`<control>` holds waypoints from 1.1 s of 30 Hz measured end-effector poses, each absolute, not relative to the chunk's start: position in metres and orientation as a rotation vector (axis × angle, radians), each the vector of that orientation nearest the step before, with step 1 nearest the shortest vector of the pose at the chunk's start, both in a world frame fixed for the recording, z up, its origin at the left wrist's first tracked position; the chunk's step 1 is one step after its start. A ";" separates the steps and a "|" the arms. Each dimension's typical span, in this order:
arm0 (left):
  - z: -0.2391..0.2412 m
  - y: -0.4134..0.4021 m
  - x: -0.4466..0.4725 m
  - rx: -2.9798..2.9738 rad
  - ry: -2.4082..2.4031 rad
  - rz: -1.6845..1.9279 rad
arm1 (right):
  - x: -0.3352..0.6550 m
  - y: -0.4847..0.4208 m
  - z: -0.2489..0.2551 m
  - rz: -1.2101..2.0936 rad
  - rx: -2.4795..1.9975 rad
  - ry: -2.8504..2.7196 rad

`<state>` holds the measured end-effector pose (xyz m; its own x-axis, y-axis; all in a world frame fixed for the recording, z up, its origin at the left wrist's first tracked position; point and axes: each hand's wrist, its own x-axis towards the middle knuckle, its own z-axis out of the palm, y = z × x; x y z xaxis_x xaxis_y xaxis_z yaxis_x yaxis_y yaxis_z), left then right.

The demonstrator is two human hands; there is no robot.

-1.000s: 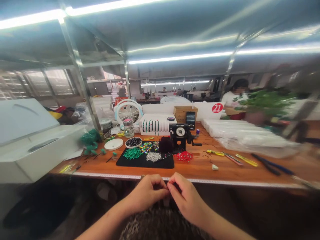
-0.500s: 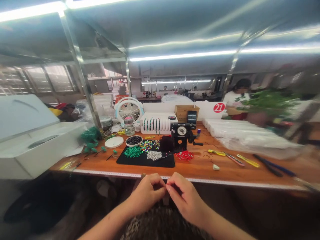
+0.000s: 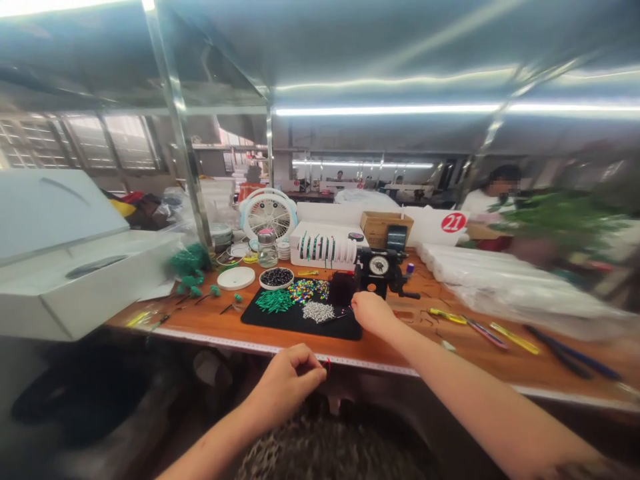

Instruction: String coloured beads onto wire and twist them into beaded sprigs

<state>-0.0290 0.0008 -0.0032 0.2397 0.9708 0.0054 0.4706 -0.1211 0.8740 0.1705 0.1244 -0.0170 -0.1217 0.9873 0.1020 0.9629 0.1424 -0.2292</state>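
My left hand (image 3: pixel 297 373) is just below the table's front edge, thumb and forefinger pinched on a thin red loop (image 3: pixel 329 365) that pokes out from the fingertips. My right hand (image 3: pixel 373 312) reaches over the right edge of the black mat (image 3: pixel 300 329), its fingers curled inward; what they hold, if anything, is hidden. On the mat lie green stick-like pieces (image 3: pixel 275 301), silver beads (image 3: pixel 318 312), multicoloured beads (image 3: pixel 303 291) and a dark fuzzy pad (image 3: pixel 343 289). A white dish of black beads (image 3: pixel 277 278) sits at its back edge.
A black device with a dial and crank (image 3: pixel 379 267) stands behind my right hand. Yellow cutters (image 3: pixel 447 315) and pliers (image 3: pixel 560 353) lie at right, near wrapped white rolls (image 3: pixel 480 273). At left are a white box (image 3: pixel 85 293) and a round lid (image 3: pixel 236 279). Another person sits far right.
My hands have come apart. The right one has moved forward to the mat's right side, covering the red pile; the left stays low, with the red loop now showing. The view has shifted slightly.
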 end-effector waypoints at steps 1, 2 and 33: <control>-0.004 0.000 -0.030 1.709 1.346 0.792 | 0.167 0.128 -0.020 0.146 -1.963 -2.192; -0.004 0.000 -0.030 1.698 1.350 0.788 | 0.163 0.130 -0.022 0.137 -2.005 -2.195; 0.061 0.120 0.001 2.007 1.488 1.009 | 0.178 0.105 0.045 0.435 -1.026 -1.827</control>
<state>0.0013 0.1204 0.0607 0.1533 0.9442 0.2916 0.6200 -0.3217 0.7156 0.1778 0.1054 0.0446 -0.1851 0.8010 0.5694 0.4588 0.5828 -0.6707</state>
